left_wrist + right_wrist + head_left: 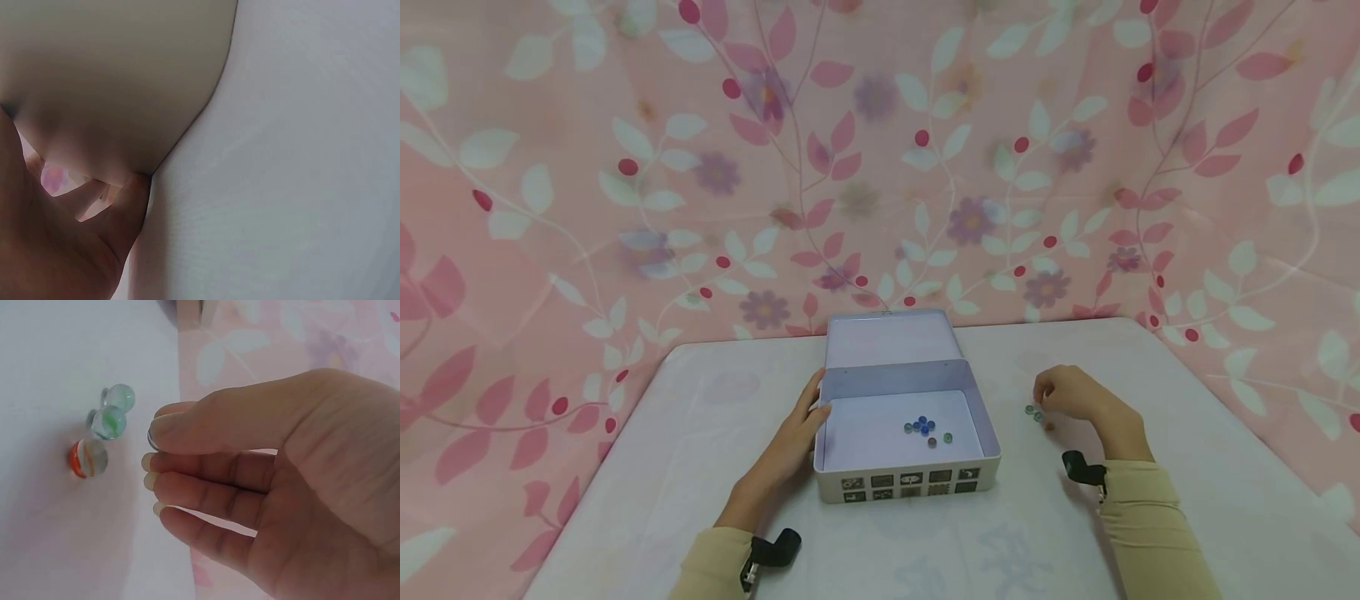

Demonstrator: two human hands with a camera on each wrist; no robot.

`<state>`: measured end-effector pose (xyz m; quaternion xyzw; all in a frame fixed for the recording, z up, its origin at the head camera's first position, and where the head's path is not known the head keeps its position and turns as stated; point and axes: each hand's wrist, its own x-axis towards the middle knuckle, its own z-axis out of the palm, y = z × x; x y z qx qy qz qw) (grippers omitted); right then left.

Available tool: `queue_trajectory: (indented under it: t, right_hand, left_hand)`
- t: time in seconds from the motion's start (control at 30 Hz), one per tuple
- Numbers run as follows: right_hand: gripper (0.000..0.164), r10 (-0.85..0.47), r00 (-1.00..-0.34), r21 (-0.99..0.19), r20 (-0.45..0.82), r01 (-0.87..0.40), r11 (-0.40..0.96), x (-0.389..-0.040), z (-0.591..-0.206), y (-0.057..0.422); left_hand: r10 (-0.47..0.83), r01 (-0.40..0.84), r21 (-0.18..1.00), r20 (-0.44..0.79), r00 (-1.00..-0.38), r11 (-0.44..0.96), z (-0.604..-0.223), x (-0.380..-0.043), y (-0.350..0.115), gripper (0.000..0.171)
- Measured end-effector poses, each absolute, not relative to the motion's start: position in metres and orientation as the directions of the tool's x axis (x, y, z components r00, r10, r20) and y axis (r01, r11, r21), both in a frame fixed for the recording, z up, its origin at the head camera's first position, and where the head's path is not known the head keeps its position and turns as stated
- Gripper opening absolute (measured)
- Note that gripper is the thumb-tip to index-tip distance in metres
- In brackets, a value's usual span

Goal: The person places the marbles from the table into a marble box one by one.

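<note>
On the white-covered table (pixel 685 433), to the right of a shallow box (pixel 910 481), the right hand (pixel 1071 393) pinches thumb to forefinger; the right wrist view shows a sliver of clear glass at the thumb tip, seemingly a marble (pixel 151 440) mostly hidden by the grip. The hand's other three fingers lie slightly bent beneath the pinch. Just beside them on the cloth rest two green-streaked marbles (pixel 109 422) close together, with an orange-streaked marble (pixel 87 458) near. The left hand (pixel 792 437) holds the box by its left wall, thumb at the rim and fingers along the outside. More marbles (pixel 924 430), blue, green and one brownish, lie on the box floor, and the lid (pixel 887 340) leans back behind them.

Glass marbles like these should be light, hard and slippery, apt to shoot out of an off-centre squeeze and roll at a nudge. Each is best taken across its widest part, between thumb and forefinger pads, with modest pressure; a hard knock might chip one. The box looks stiff and thin-walled, perhaps tin, so its side wall offers a sound hold, though jolting it could set the loose ones rolling
</note>
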<state>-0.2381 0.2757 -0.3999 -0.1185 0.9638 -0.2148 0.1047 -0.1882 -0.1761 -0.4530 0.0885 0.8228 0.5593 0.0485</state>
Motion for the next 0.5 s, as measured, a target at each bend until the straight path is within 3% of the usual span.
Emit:
queue_trajectory:
  t: [0.5]
  right_hand:
    - [0.012,-0.352,-0.935,-0.473,-0.050,-0.288,0.833,-0.238,-0.386,0.259]
  left_hand:
    - [0.202,0.095,0.929,0.023,-0.979,0.358,-0.451,-0.187,-0.176,0.056]
